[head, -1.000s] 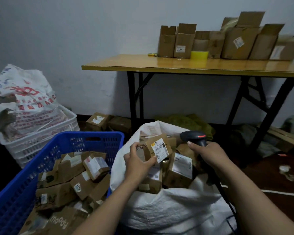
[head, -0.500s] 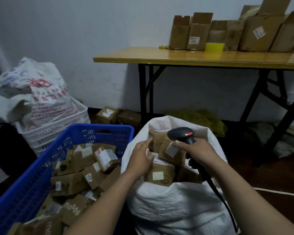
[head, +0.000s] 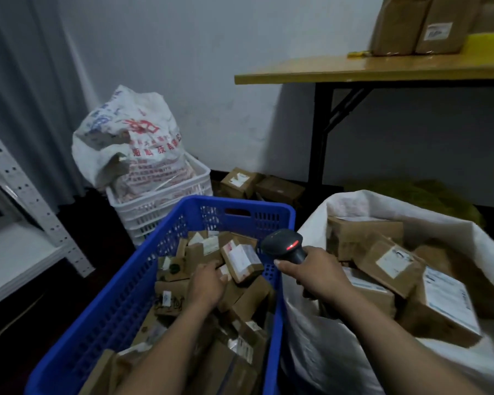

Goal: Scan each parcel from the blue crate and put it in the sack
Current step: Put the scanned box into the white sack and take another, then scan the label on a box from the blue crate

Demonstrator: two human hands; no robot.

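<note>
Storeroom floor [head: 92, 232]: left hand [head: 207, 285] touches a parcel [head: 241, 262] in the blue crate [head: 240, 202], grip unclear; right hand [head: 317, 276] clasps scanner [head: 283, 245]; a partial hold risks dropping it.

Printed bag [head: 131, 138] sits in a white crate [head: 160, 212].

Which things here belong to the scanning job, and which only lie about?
Job: blue plastic crate, brown cardboard parcels in it, black handheld scanner, white woven sack.
Lying about: white plastic crate, printed white bag, yellow wooden table, white metal shelf.
</note>
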